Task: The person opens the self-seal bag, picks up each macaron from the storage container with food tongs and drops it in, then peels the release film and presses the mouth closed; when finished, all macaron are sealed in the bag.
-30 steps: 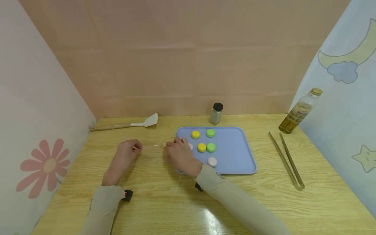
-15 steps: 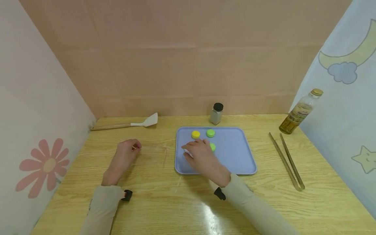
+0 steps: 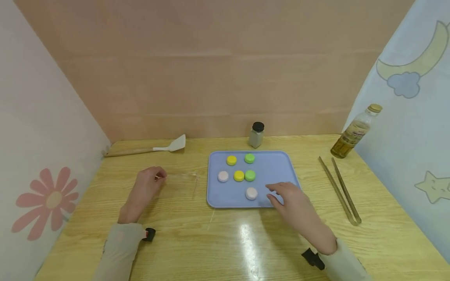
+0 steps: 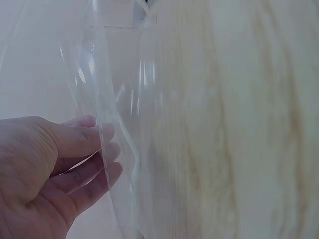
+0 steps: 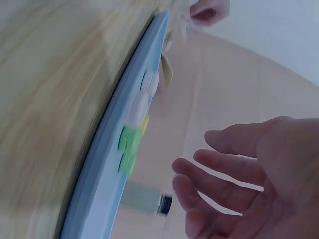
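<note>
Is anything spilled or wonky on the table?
I see nothing spilled or broken, and the macarons lie flat on the tray. Only the bottle at the far right looks odd: it leans rightward in the head view, though that may just be camera distortion.

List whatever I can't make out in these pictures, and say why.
- Head: label text on the clear, gold-capped bottle of amber liquid, too small.
- Head: near right corner of the blue rectangular tray, behind the right hand.
- Left wrist: print on the transparent plastic film, too small.
- Right wrist: a yellow round macaron, mostly behind a green round macaron.
</note>
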Demonstrator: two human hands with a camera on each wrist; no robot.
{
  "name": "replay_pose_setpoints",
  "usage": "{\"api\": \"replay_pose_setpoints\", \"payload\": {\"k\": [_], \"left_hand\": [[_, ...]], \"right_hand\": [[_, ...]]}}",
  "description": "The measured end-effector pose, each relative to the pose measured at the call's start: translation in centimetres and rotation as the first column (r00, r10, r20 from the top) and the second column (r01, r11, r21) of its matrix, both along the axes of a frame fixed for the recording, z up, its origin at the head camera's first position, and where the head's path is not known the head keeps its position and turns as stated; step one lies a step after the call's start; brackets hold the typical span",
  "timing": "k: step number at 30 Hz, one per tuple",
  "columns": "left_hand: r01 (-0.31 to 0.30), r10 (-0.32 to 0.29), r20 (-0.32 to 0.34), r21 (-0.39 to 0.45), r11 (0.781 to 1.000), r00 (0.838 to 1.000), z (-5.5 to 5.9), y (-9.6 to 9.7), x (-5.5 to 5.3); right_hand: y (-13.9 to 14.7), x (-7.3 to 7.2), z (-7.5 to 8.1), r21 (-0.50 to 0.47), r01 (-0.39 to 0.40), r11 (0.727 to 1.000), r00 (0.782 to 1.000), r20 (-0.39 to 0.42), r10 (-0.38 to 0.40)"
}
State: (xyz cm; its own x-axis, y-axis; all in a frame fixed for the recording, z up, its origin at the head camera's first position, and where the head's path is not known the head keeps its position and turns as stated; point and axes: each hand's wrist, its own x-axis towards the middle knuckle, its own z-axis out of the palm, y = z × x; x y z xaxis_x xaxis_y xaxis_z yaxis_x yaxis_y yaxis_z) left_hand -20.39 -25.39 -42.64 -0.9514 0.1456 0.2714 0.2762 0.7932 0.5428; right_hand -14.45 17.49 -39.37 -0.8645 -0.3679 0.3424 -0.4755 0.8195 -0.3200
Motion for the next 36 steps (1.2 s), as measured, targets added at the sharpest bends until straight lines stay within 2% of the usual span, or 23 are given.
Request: {"api": "replay_pose_setpoints", "payload": {"k": [4, 8, 11, 15, 20, 26, 29, 32, 34, 36], "left_hand": [[0.004, -0.004, 0.002, -0.007, 1.000, 1.000, 0.0, 0.0, 0.0], [0.005, -0.005, 0.002, -0.020, 1.000, 1.000, 0.0, -0.1, 0.0], [0.013, -0.013, -0.008, -0.026, 1.000, 1.000, 0.0, -0.2, 0.0], [0.018, -0.018, -0.020, -0.028, 0.999, 1.000, 0.0, -0.2, 0.0], [0.012, -0.012, -0.019, -0.025, 1.000, 1.000, 0.1, -0.1, 0.0], [0.030, -0.030, -0.010, -0.015, 0.999, 0.999, 0.2, -0.2, 0.1], [0.033, -0.033, -0.006, -0.012, 0.999, 0.999, 0.2, -0.2, 0.1], [0.029, -0.029, 0.000, -0.013, 0.999, 1.000, 0.2, -0.2, 0.1], [0.027, -0.027, 0.001, -0.016, 1.000, 1.000, 0.3, -0.1, 0.1], [0.025, -0.025, -0.001, -0.020, 0.999, 1.000, 0.3, -0.1, 0.1]], "right_hand": [[3.1, 1.5, -0.3, -0.006, 0.108, 0.994, 0.994, -0.018, -0.108], [5.6, 3.1, -1.2, -0.026, 0.169, 0.985, 0.984, -0.061, -0.170], [7.3, 4.3, -1.5, -0.040, 0.218, 0.975, 0.975, -0.034, -0.219], [9.4, 5.7, -1.5, -0.038, 0.303, 0.952, 0.953, 0.016, -0.303], [12.0, 7.2, -1.3, 0.003, 0.424, 0.906, 0.903, 0.077, -0.423], [14.6, 8.6, -1.7, 0.037, 0.545, 0.837, 0.832, 0.099, -0.546], [15.7, 9.0, -2.0, 0.071, 0.596, 0.800, 0.785, 0.160, -0.598], [16.7, 9.3, -2.4, 0.108, 0.614, 0.782, 0.753, 0.220, -0.621], [17.3, 9.4, -2.7, 0.115, 0.606, 0.787, 0.755, 0.228, -0.615], [17.7, 9.4, -2.9, 0.114, 0.583, 0.804, 0.775, 0.219, -0.593]]}}
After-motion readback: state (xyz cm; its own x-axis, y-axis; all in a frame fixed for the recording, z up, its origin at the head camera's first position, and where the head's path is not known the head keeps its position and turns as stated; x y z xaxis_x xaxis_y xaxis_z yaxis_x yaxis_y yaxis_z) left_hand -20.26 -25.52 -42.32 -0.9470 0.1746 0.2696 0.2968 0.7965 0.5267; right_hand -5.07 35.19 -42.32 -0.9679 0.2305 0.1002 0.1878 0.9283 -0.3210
